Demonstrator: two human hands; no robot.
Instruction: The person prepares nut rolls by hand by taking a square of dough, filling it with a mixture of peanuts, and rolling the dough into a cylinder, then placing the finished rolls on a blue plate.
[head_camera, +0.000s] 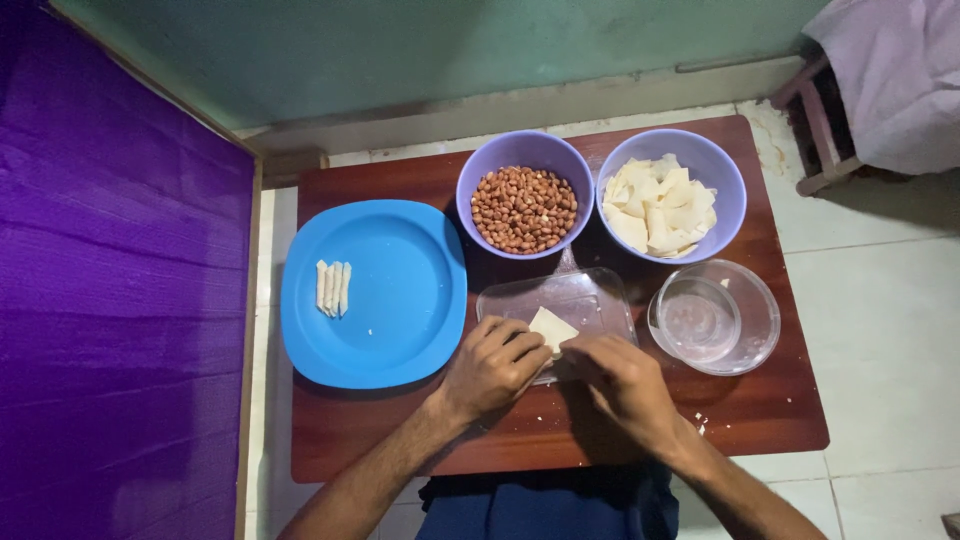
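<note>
My left hand (492, 366) and my right hand (622, 380) meet over the near edge of a clear rectangular tray (600, 296). Together they pinch a small pale square of dough wrapper (551, 327) that lies on the tray. On the blue plate (400, 320) to the left lie three thin rolled wrappers (333, 288) side by side. A purple bowl of peanuts (524, 208) stands behind the tray. Another purple bowl (724, 170) holding several pale wrapper pieces (660, 208) stands to its right.
Everything rests on a small dark wooden table (760, 410). A clear glass bowl (715, 318) with a little liquid sits at the right. A purple cloth wall (110, 300) is on the left, a tiled floor (880, 330) on the right, a stool with cloth (880, 80) beyond.
</note>
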